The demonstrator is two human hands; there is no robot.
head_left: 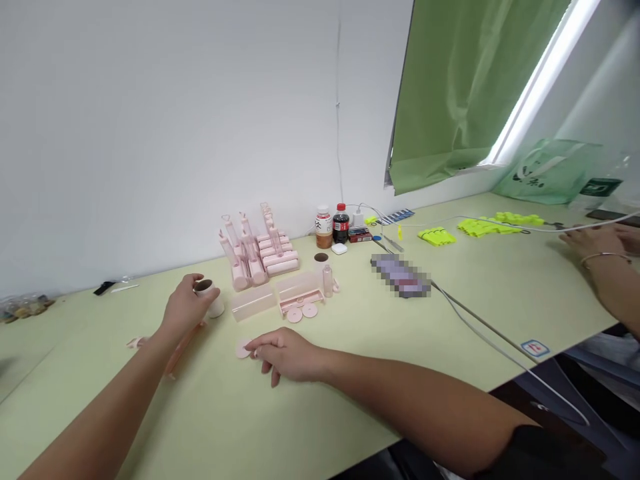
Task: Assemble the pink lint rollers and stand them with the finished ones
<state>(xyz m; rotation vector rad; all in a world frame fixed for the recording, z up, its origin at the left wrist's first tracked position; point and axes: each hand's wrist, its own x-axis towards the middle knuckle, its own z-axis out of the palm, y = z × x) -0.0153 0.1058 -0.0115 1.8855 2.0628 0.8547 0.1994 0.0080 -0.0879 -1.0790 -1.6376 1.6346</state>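
My left hand [189, 303] is closed around a white roll [216, 308] with a brown hollow core, upright on the table. Under my left forearm lies a long pink part [181, 350], partly hidden. My right hand [286, 353] pinches the edge of a flat pink disc [243, 348] low over the tabletop; whether the disc touches the table I cannot tell. Just beyond are two more pink discs [303, 312], a pink tray-like part [301, 301] and a translucent pink cover [253, 303]. Near these stand a small clear pink cylinder [327, 281] and another white roll [321, 261].
Several assembled pink rollers [257, 250] are grouped by the wall. Two drink bottles [332, 227] stand behind, with a charger and white cables. A blurred-out phone [401, 275] lies to the right. Farther right are yellow bundles [483, 227] and another person's hands [593, 243].
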